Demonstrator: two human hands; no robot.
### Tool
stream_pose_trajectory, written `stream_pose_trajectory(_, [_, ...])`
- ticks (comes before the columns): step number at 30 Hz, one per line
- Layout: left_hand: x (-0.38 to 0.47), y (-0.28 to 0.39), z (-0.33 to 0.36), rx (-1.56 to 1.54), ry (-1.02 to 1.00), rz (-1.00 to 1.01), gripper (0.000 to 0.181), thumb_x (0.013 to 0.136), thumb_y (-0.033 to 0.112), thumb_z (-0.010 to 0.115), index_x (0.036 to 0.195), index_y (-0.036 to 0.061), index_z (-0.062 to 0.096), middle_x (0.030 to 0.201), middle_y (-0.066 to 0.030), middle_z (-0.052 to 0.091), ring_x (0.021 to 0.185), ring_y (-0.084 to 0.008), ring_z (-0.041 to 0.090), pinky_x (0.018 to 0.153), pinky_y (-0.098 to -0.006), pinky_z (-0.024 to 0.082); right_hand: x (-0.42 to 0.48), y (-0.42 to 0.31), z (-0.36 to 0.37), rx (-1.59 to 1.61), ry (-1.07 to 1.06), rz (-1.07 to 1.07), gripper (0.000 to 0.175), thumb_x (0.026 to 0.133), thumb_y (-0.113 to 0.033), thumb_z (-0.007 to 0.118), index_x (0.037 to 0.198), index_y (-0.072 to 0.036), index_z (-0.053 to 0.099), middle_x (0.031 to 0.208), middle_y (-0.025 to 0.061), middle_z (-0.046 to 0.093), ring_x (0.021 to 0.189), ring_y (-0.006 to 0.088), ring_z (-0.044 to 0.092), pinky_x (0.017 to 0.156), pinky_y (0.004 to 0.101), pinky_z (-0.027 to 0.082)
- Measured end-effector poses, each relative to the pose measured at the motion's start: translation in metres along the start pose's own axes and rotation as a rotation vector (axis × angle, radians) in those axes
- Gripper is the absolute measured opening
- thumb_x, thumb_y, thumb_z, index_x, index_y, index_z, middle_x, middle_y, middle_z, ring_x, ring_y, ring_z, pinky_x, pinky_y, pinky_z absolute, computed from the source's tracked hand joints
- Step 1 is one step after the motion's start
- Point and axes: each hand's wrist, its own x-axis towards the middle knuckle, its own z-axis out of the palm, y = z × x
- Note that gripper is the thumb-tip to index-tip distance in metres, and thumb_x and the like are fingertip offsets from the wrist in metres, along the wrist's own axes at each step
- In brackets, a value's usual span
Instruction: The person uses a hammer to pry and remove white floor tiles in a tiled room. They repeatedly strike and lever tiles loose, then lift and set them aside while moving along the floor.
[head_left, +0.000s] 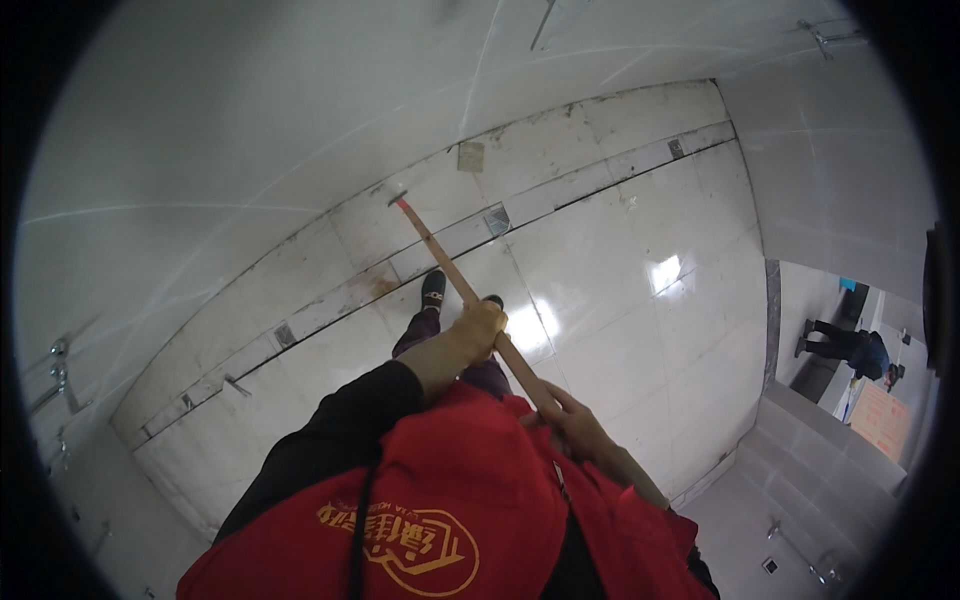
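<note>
A long wooden handle (444, 259) slants across the view from my body to the strip of floor tiles by the wall. At its far end, past a short red section, sits a narrow dark metal head (397, 198); its exact kind is too small to tell. My left hand (476, 331) grips the handle around its middle. Closer to my body, my right hand (571, 424) is closed around the near part of the handle. The metal head appears to be at the tiled floor (600, 300), beyond the drain channel.
A drain channel (442, 241) with cover plates and small metal grates (496, 219) runs along the wall. A square plate (471, 157) lies near the wall's foot. Wall taps (60, 375) stick out at left. Through a doorway at right, a person (851, 349) stands near a cardboard box (879, 420).
</note>
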Motion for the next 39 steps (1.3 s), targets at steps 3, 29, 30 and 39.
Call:
stream_pose_trajectory(3, [-0.003,-0.012,-0.009,0.059,-0.04,-0.119,0.022,0.079,0.021,0.081,0.093,0.0065,0.07,0.102,-0.0181,0.068,0.104,-0.0378,0.067,0.093,-0.047,0.053,0.015,0.005,0.011,0.069,-0.044,-0.048,0.061,0.103,-0.022,0.056,0.161,-0.015,0.038,0.104,0.0084,0.078,0.049,0.0083,0.051,0.042,0.0241,0.038])
stream_pose_trajectory(29, [0.006,-0.024,-0.036,0.062,-0.077,-0.103,0.026,0.068,0.016,0.086,0.089,0.0109,0.073,0.103,-0.0128,0.069,0.108,-0.0349,0.066,0.094,-0.0496,0.052,0.026,-0.014,0.015,0.114,-0.029,-0.003,0.056,0.106,-0.021,0.05,0.16,-0.015,0.04,0.106,0.0106,0.077,0.046,0.0075,0.044,0.04,0.0249,0.035])
stream_pose_trajectory(30, [0.006,-0.022,-0.038,0.139,-0.083,-0.156,0.025,0.069,0.015,0.085,0.091,0.0104,0.073,0.105,-0.013,0.069,0.11,-0.0354,0.066,0.094,-0.0494,0.052,0.027,-0.015,0.016,0.129,-0.081,-0.077,0.055,0.106,-0.02,0.049,0.16,-0.015,0.04,0.106,0.011,0.077,0.045,0.0075,0.044,0.04,0.0247,0.034])
stream_pose_trajectory(39, [0.023,-0.004,-0.041,-0.033,-0.005,-0.012,0.019,0.072,0.011,0.081,0.082,0.0067,0.066,0.1,-0.0161,0.068,0.105,-0.0366,0.065,0.092,-0.0485,0.052,-0.008,-0.028,0.009,0.116,-0.066,-0.112,0.058,0.107,-0.028,0.051,0.161,-0.013,0.037,0.103,0.0087,0.076,0.044,0.0061,0.045,0.038,0.0229,0.033])
